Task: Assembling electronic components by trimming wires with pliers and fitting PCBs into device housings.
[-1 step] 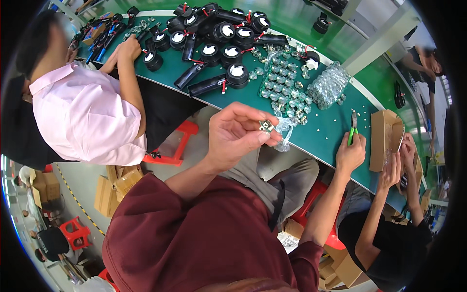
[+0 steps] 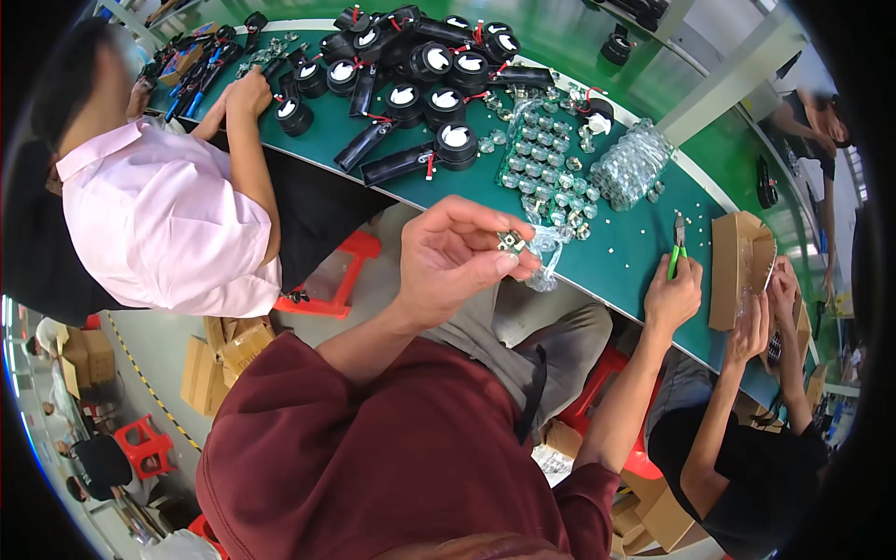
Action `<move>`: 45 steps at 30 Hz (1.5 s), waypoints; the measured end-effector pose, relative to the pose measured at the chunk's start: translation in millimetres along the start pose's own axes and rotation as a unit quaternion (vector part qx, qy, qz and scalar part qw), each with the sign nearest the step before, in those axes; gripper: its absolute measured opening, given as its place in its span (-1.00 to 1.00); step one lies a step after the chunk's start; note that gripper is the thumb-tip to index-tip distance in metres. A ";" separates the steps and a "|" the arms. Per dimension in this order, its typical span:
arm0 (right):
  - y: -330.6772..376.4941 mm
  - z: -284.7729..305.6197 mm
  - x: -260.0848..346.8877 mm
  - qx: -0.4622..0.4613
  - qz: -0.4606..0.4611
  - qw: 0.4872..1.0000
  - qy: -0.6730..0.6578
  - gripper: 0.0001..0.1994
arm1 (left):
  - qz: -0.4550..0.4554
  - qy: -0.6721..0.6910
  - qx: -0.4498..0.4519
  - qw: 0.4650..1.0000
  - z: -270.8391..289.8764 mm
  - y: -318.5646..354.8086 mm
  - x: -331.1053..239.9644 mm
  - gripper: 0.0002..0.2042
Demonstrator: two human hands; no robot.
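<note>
Held up in front of me, my left hand (image 2: 446,257) pinches a small circuit board (image 2: 510,243) between thumb and fingers. My right hand (image 2: 674,297) is closed round the green handles of a pair of cutting pliers (image 2: 679,245), jaws pointing away over the table. Rows of small clear-and-green round parts (image 2: 537,154) lie on the green table (image 2: 621,271) beyond my left hand. A crumpled clear plastic bag (image 2: 546,259) hangs at the table edge, right behind the board. Tiny pale bits lie scattered near the pliers.
Many black cylindrical units with round white-marked heads (image 2: 455,140) pile up at the far middle. A bubble-wrap bundle (image 2: 633,163) lies to their right. A cardboard box (image 2: 737,271) stands by a co-worker's hands (image 2: 751,327). Another co-worker in a pink shirt (image 2: 168,215) sits at left.
</note>
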State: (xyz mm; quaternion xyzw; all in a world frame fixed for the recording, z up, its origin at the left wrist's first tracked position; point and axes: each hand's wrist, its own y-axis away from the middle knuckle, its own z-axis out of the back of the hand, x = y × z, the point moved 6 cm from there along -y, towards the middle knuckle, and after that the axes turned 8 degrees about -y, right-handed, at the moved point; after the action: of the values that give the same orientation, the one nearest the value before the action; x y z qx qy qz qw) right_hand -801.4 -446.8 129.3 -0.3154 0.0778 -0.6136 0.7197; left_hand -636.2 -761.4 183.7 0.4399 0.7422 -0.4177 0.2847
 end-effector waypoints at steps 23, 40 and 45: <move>1.2 0.7 -4.2 0.007 0.029 1.000 -0.001 -0.74 | -0.112 -0.357 -0.229 0.899 98.5 -8.0 29.5 -0.79; 3.7 -6.0 -14.8 -0.007 0.115 0.993 -0.019 -0.70 | -0.134 -0.477 -0.264 0.828 92.5 -4.2 41.3 -0.80; -2.2 17.5 16.5 -0.026 0.122 0.992 0.010 -0.72 | -0.160 -0.506 -0.267 0.805 92.0 -6.0 45.1 -0.80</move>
State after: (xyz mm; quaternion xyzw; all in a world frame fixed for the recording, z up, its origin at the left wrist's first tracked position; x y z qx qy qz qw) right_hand -790.6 -455.9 148.9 -0.3161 0.1383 -0.5222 0.7799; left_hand -656.7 -824.4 105.3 -0.0517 0.6351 -0.4062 0.6550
